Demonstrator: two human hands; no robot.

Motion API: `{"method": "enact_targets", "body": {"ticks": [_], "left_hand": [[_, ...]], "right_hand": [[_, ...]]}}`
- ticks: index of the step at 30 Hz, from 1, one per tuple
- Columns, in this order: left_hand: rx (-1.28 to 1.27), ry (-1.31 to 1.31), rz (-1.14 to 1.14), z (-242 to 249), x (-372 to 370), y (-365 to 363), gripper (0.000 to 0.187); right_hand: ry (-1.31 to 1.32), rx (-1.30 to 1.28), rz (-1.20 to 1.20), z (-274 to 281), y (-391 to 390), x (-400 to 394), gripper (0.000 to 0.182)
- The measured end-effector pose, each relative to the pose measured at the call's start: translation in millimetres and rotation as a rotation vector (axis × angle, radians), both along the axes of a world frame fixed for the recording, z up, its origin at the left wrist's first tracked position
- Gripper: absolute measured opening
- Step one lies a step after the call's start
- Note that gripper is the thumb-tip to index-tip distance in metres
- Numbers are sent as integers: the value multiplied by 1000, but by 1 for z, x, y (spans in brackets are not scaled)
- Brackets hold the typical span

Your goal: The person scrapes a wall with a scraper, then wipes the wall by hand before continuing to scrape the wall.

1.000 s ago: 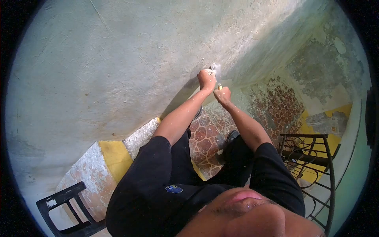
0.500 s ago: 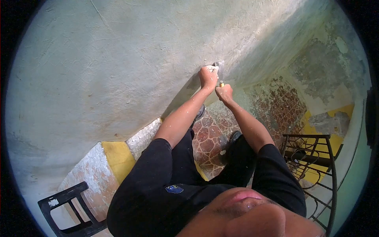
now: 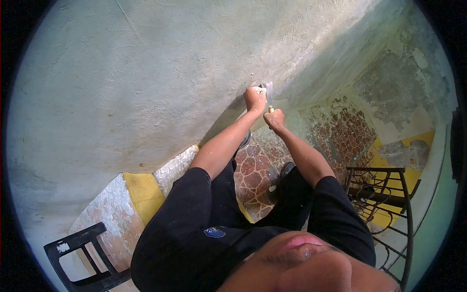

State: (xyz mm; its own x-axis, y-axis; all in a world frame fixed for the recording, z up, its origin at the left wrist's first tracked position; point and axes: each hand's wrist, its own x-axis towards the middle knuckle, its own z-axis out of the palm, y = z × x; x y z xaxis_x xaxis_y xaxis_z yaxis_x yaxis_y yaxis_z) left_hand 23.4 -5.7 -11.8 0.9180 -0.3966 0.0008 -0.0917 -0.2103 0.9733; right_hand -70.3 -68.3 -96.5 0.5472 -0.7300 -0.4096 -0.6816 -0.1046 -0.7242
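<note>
My right hand (image 3: 274, 119) is wrapped round the yellowish handle of a scraper (image 3: 269, 90), whose flat metal blade points up toward the wall (image 3: 160, 73). My left hand (image 3: 255, 99) is closed at the blade's left side, its fingers smeared white and apparently gripping the blade. Exactly how these fingers sit on the metal is too small to see. The blade lies at the rough, pale grey-green wall surface, low down near the floor. White specks dot both forearms.
Red stone-patterned flooring (image 3: 255, 170) lies under my feet. A black metal rack (image 3: 377, 194) stands at the right, and a black plastic frame-like piece (image 3: 92, 258) at lower left. A peeling yellow-and-white ledge (image 3: 141, 194) runs along the wall. At right the wall has bare grey patches.
Both hands and the scraper have shifted slightly down and to the left in view. Both hands keep their hold.
</note>
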Motion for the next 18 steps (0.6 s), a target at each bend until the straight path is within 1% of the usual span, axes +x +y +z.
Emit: {"method": "enact_targets", "body": {"ticks": [1,2,3,4,5,6,7,8,9,10,11,13,15,16,17,18], "left_hand": [[-87,1,5,8,-1,-2,10],[-159,12,16,11,0,-5,12],[-153,15,12,19,-3,-4,12],[-166,24,28,31,-7,-4,12],[-177,35,46,28,-8,-3,13],[-82,-42,25,23,-5,-1,13],[-87,-41,30,1,0,-2,13],[-30,-88,40,-23,6,-2,13],[28,-139,48,-34,10,-3,13],[-14,-135,63,-32,9,-6,13],[-18,-145,62,-18,9,-5,13],[-129,67,29,7,0,-2,12],[-118,60,28,13,-7,0,11],[-87,12,24,8,-4,-2,11],[-55,-33,23,-2,-1,-3,11],[-58,-27,31,-13,0,-2,11]], "right_hand": [[-8,0,-1,19,-2,2,39],[-30,-32,-17,54,-3,-2,39],[-47,-61,-35,74,-1,-6,40],[-45,-71,-55,73,2,-5,40],[-39,-66,-57,54,3,-4,40],[-28,-10,-34,37,4,-1,40],[-17,42,-8,25,3,1,39],[31,139,-6,31,9,-4,38],[28,137,-1,30,10,-4,38],[-15,74,-20,30,7,-2,39],[-60,11,-42,34,5,1,39],[-45,39,-60,33,1,-1,39],[-50,-120,-17,23,-2,-3,33],[-47,-122,-17,26,-2,-5,33],[-23,-71,-18,29,1,-8,35],[2,-24,-16,33,3,-12,38]]}}
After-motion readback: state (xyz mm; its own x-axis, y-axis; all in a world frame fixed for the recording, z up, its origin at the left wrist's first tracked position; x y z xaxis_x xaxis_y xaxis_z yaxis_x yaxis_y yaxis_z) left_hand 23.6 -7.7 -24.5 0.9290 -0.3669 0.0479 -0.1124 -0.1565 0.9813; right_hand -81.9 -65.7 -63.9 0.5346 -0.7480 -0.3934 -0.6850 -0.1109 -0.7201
